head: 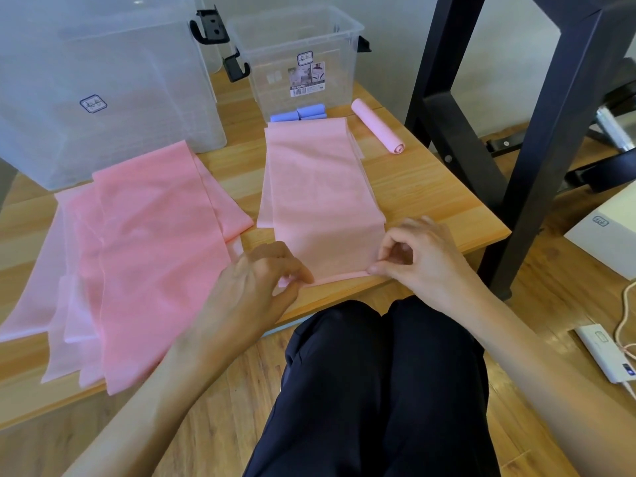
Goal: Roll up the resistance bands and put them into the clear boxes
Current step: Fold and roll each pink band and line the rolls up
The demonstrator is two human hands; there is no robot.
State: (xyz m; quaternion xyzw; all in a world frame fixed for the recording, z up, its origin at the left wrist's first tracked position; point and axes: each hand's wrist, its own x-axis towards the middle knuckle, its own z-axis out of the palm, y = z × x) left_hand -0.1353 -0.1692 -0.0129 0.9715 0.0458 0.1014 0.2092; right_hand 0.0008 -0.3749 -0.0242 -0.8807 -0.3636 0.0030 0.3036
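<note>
At the near edge of the desk [430, 201], the left hand [261, 287] and the right hand [416, 259] each pinch one end of the first small fold of a pale pink band [316, 187], so the roll starts straight. More flat bands [148, 242] wait at the left. Further back, a finished pink roll [377, 130] lies beside the small clear box [299, 63], which already holds blue rolls [303, 113]. A big box [96, 80] stands at the left.
</note>
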